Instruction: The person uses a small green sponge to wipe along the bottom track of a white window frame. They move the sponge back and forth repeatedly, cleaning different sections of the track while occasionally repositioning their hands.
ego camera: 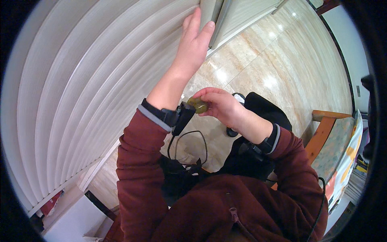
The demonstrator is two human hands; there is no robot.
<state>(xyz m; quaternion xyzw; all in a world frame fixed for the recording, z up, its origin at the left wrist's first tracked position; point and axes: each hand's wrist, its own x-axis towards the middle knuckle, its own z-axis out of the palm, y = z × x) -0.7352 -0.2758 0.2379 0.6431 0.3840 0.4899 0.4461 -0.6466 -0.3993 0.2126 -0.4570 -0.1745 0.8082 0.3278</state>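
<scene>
My left hand [193, 45] is stretched up with its fingers extended. They rest on or near the edge of a white ribbed wardrobe door [90, 75]; whether they press on it I cannot tell. Beside the thumb runs a grey metal door frame strip [220, 25]. Lower down, my right hand [222, 104] pinches a small olive-green, shiny object [198, 105] between thumb and fingers. That object is close to the black device [184, 118] strapped to my left wrist, and its exact kind is unclear.
Glossy marbled floor tiles [251, 63] lie beyond my hands. A black cable [206, 145] loops down from the left wrist device. At right stands a wooden-framed bed [322, 136] with patterned bedding [350, 157]. White boxes or furniture [77, 217] are at lower left.
</scene>
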